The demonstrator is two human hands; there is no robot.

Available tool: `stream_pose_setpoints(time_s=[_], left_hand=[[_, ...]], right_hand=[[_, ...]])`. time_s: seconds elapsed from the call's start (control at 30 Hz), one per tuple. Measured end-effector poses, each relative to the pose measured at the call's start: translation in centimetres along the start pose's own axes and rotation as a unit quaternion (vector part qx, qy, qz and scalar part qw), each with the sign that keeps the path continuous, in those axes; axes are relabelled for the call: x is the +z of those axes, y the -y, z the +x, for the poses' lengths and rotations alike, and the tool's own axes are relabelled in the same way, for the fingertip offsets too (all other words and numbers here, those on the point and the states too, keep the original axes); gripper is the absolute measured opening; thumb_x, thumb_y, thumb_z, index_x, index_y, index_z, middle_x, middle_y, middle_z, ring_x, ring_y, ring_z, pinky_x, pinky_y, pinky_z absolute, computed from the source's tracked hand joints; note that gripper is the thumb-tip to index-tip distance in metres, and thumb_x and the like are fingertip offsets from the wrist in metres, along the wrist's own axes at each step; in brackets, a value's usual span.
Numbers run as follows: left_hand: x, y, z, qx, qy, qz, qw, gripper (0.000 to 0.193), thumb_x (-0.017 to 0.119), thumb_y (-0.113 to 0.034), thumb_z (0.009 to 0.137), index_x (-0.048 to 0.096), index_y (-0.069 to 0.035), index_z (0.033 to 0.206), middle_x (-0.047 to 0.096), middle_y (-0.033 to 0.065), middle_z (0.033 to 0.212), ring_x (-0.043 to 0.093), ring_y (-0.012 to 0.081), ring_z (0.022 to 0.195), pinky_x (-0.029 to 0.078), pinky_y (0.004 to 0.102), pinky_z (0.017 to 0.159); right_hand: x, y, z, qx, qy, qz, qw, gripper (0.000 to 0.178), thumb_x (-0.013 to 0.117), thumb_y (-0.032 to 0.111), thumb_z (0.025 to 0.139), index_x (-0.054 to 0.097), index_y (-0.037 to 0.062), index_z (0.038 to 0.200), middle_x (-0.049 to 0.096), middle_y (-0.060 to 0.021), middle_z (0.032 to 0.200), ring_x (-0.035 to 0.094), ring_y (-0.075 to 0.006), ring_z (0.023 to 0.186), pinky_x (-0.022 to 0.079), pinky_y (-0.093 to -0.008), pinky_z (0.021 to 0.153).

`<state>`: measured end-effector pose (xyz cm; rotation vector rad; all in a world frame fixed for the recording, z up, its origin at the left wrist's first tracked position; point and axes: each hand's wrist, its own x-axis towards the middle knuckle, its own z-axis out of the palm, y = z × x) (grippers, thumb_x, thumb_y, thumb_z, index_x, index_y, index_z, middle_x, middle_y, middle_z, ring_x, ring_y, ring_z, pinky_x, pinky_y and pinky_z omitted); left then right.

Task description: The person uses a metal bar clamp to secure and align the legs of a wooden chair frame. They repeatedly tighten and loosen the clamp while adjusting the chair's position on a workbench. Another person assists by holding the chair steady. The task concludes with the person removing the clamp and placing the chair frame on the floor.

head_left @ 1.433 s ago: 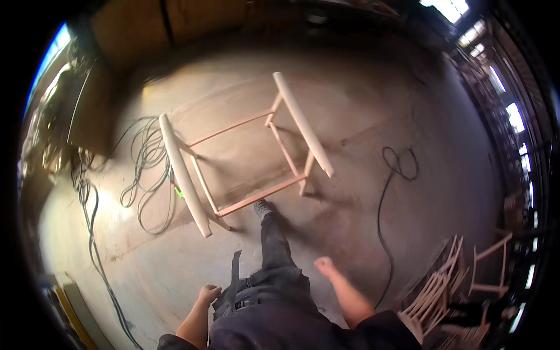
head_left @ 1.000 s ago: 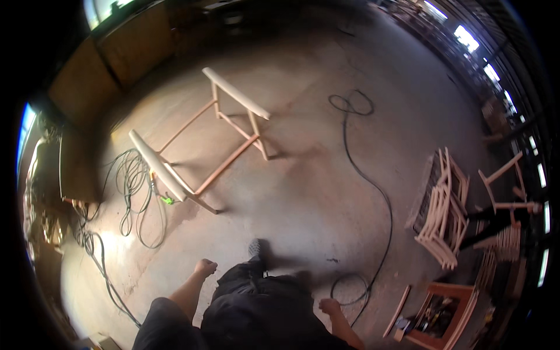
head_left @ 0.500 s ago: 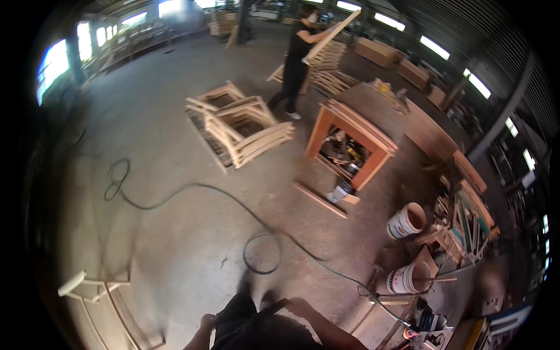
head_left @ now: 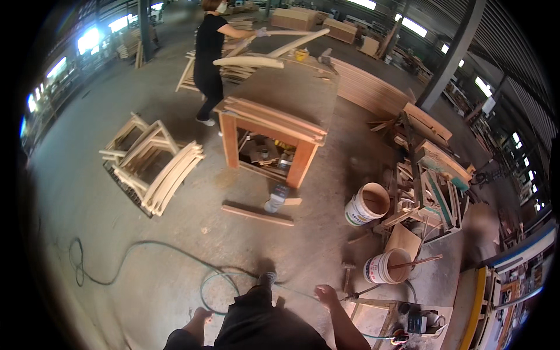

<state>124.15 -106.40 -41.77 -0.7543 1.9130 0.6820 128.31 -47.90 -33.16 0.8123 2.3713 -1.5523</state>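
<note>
My left hand [head_left: 202, 315] hangs low beside my dark trousers, holding nothing that I can see, its fingers loosely apart. On the other side my right hand [head_left: 326, 295] hangs out from my thigh, fingers loosely bent with nothing visible in them. The green hose [head_left: 146, 242] runs along the floor past my feet and lies coiled by my left hand. Nearest to my right hand are a hammer [head_left: 348, 279] and a white bucket [head_left: 387, 266] with a stick in it. Neither hand touches these.
Ahead stands a wooden worktable [head_left: 274, 87] with cluttered shelf space beneath. A person in black [head_left: 209, 52] holds curved wooden parts at its far left. Chair frames [head_left: 153, 163] are stacked at left. A wood strip [head_left: 256, 216], another bucket [head_left: 367, 204] and scrap wood [head_left: 431, 198] lie ahead and right.
My view has turned right and come closer to the worktable. My hands have moved apart, the right one away from my waist. The other person has brought the wooden parts over the table.
</note>
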Motion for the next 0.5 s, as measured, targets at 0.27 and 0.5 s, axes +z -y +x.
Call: stream_pose_setpoints(time_s=[0.27, 0.5], left_hand=[[-4.1, -41.5, 0.8, 0.366, -0.015, -0.098, 0.925, 0.027, 0.070, -0.029, 0.083, 0.078, -0.004, 0.089, 0.074, 0.0104, 0.076, 0.072, 0.0211, 0.074, 0.056, 0.0351, 0.072], [1.1, -65.1, -3.2, 0.350, -0.046, -0.033, 0.935, 0.045, 0.070, -0.029, 0.087, 0.070, 0.002, 0.119, 0.077, 0.0152, 0.099, 0.074, 0.0269, 0.090, 0.058, 0.0379, 0.083]], right_hand=[[-12.8, -5.3, 6.1, 0.124, 0.023, -0.134, 0.983, 0.033, 0.070, 0.037, 0.088, 0.078, 0.0081, 0.100, 0.076, -0.0156, 0.096, 0.073, -0.0266, 0.091, 0.057, -0.0387, 0.083], [-22.8, -10.8, 20.0, 0.295, 0.010, 0.003, 0.955, 0.037, 0.072, 0.035, 0.085, 0.077, 0.0068, 0.109, 0.077, -0.0146, 0.095, 0.074, -0.0243, 0.086, 0.057, -0.0379, 0.083]])
